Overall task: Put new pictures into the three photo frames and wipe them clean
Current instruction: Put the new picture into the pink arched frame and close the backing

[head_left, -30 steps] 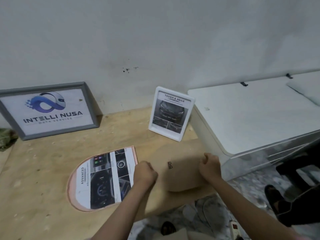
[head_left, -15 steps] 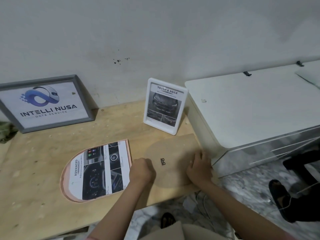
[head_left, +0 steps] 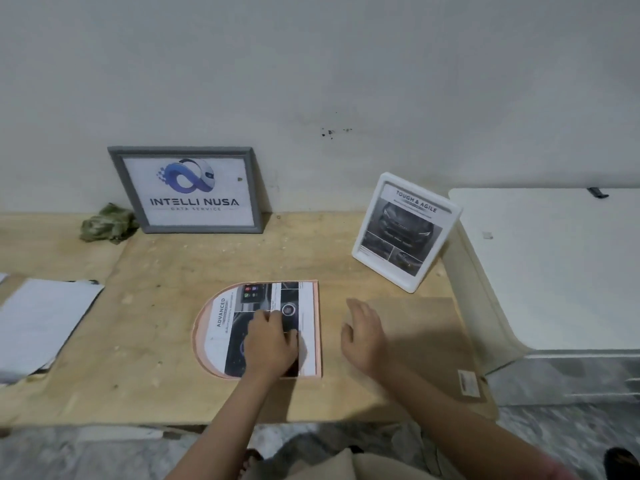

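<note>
1. Lying flat on the surface [head_left: 145, 341], the arched pink frame [head_left: 207, 327] holds a car print [head_left: 239, 327].
2. Your left hand [head_left: 272, 341] presses on that print, fingers loosely bent.
3. Your right hand [head_left: 363, 337] hovers beside the frame, fingers relaxed, holding nothing.

Three photo frames are in view. One grey frame [head_left: 187, 189] leans against the wall at the back edge of the wooden table [head_left: 149, 306]. One white frame [head_left: 405, 232] stands tilted near the table's right back corner. One pink arch-shaped frame [head_left: 258, 329] lies flat near the middle of the front edge.

Three printed pictures show, one in or on each frame.

One brown backing board [head_left: 426, 341] lies flat at the right front corner. One green cloth [head_left: 107, 223] sits crumpled at the back edge, just left of the grey frame. One stack of white papers [head_left: 38, 320] lies at the left edge.

Two hands: one left hand [head_left: 272, 344], one right hand [head_left: 363, 336].

One white cabinet [head_left: 554, 268] stands beside the table's right edge.
</note>
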